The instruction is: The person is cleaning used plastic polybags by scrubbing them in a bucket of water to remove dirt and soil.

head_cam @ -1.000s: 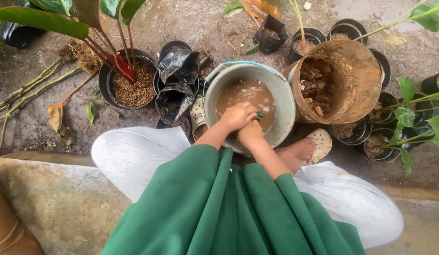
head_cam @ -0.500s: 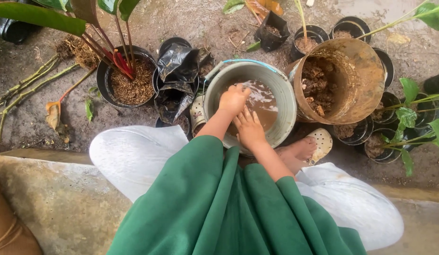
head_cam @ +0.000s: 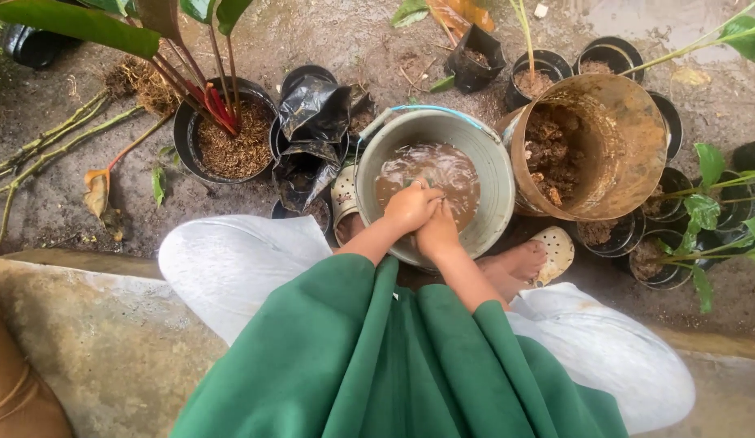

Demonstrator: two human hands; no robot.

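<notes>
Both my hands are pressed together above a grey bucket (head_cam: 495,162) of muddy brown water (head_cam: 450,174). My left hand (head_cam: 410,207) lies over my right hand (head_cam: 439,235), fingers curled, just above the rippling surface at the near rim. Whether anything sits between the palms is hidden. I sit with white-trousered knees on either side of the bucket, a green garment (head_cam: 377,349) hanging over my lap.
A rusty tilted drum (head_cam: 629,138) with clumps of soil stands right of the bucket. A black pot (head_cam: 182,134) holding a red-stemmed plant and crumpled black plastic bags (head_cam: 312,130) are on the left. Several small black pots with seedlings line the right. My bare foot (head_cam: 515,264) rests on a sandal.
My hands were clasped over the bucket, then spread and dipped into the water, stirring it. Now they are drawn back and pressed together again at the near rim.
</notes>
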